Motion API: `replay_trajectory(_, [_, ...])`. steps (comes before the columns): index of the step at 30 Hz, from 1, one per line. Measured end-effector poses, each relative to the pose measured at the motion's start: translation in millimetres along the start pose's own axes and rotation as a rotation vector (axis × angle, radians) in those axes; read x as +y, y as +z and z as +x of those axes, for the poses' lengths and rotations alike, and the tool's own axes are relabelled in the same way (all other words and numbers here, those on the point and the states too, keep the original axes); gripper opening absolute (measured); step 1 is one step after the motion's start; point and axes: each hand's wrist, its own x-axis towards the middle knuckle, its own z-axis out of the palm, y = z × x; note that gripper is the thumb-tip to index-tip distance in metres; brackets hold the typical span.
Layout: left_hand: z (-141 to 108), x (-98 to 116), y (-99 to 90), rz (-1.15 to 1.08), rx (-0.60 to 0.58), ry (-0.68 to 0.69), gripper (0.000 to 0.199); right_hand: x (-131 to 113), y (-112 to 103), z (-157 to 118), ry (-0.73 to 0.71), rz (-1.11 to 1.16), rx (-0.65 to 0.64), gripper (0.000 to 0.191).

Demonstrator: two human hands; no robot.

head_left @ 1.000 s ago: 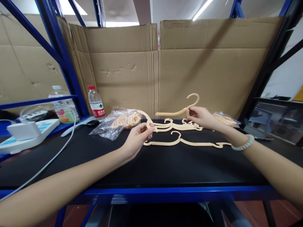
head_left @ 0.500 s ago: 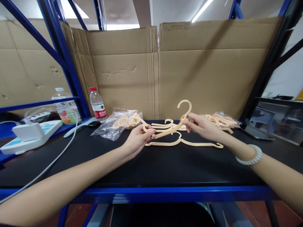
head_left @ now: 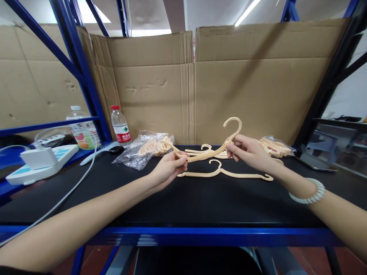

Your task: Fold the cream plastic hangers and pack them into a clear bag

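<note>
Above the black tabletop, both my hands hold one cream plastic folding hanger. Its hook curves up on the right. My left hand pinches the hanger's arm near a joint, with a curved end piece showing above the fingers. My right hand grips it just below the hook. Beneath and behind, an unfolded cream hanger lies flat on the table. More hangers lie farther back, partly hidden behind the held one.
Clear plastic bags of hangers lie at the back left and back right. A red-capped water bottle, a pale brush and a white power strip with a cable are on the left. Cardboard walls the back.
My right hand has moved slightly right and up with the hook end. The held hanger's arm looks straighter and more level between my hands.
</note>
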Motion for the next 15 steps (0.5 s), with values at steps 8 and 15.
replay_trajectory(8, [-4.0,3.2,4.2,-0.033,-0.045,-0.018,0.013,1.5,0.7,-2.1,-0.043,-0.027,0.014,0.028])
replay_trajectory(15, [-4.3,3.2,3.5,-0.094,-0.139,-0.096,0.012,2.5,1.1,-3.7,-0.078,-0.055,0.025,0.023])
